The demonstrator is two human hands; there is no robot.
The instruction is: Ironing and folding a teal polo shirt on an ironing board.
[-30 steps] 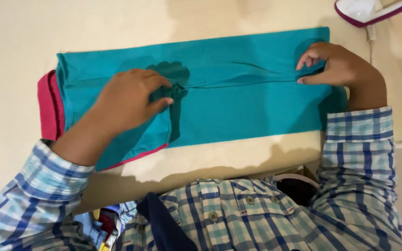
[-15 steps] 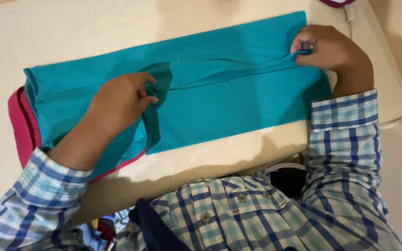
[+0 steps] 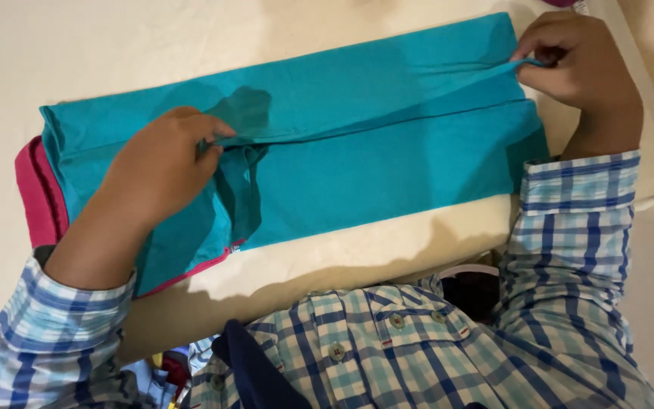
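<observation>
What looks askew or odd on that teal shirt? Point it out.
The teal shirt lies mostly flat on the cream surface, but a ridge of fabric runs between the left hand and right hand, both pinching it. Near the left hand, cloth bunches.

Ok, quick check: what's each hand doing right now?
Left hand: closed, pinching a fold of the teal shirt near its middle.
Right hand: closed, pinching the same fold at the shirt's right edge.
</observation>
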